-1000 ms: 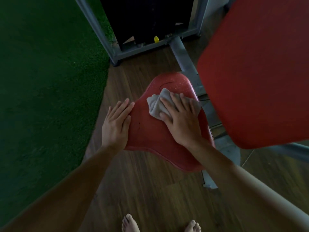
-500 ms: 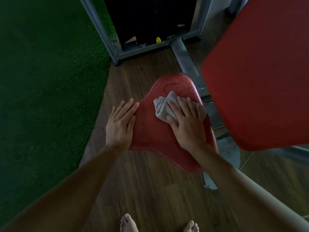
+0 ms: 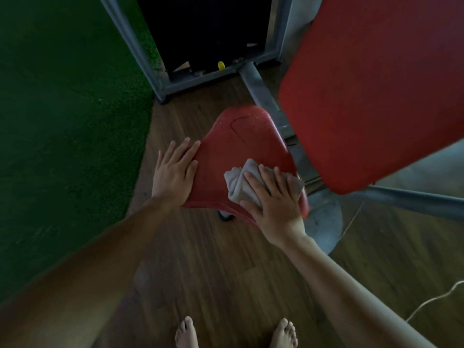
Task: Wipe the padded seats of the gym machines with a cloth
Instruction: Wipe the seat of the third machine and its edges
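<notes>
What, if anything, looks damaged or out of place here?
The red seat has a dark curved line near its far end, possibly a tear or crease in the cover, with pale specks around it. A thin light cord lies loose on the wooden floor at lower right. Nothing looks spilled.

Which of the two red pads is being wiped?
The smaller, lower red seat, not the big red pad at upper right. The right hand presses a grey cloth onto it; the left hand rests flat on its left edge.
</notes>
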The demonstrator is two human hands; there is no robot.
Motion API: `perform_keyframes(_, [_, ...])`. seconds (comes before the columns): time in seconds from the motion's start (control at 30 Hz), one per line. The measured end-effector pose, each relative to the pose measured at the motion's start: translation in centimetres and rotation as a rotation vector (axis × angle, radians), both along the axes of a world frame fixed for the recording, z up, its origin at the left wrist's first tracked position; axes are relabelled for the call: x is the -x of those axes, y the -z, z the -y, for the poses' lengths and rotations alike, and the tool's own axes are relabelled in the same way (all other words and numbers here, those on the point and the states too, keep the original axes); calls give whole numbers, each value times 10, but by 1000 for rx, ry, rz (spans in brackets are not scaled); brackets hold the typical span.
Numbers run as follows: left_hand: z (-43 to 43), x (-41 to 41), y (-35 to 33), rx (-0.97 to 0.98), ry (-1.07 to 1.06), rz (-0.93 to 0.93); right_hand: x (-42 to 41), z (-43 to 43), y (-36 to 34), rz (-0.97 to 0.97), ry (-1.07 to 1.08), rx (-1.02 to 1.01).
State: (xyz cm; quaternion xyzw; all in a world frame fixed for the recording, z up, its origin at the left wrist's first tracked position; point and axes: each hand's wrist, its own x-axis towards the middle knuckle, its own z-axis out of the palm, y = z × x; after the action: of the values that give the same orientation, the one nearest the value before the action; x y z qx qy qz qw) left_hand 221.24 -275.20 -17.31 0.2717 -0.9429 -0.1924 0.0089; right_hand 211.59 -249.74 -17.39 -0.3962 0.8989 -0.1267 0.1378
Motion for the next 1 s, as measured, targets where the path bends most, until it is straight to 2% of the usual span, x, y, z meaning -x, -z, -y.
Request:
perform_keyframes(0.23, [21, 0, -5, -37, 204, 131, -14, 5, 1, 8, 92, 34])
perform_keyframes(0.5, [38, -6, 9, -56, 405, -79, -34, 20, 8, -125, 273, 61])
perform_keyframes(0.6, [45, -8, 13, -75, 499, -132, -35, 23, 11, -103, 304, 81])
perform_keyframes(0.73, [52, -8, 13, -77, 578, -149, -36, 28, 9, -85, 360, 105])
perform_keyframes(1.0, [50, -8, 9, -97, 552, -135, -36, 31, 3, -8, 389, 107])
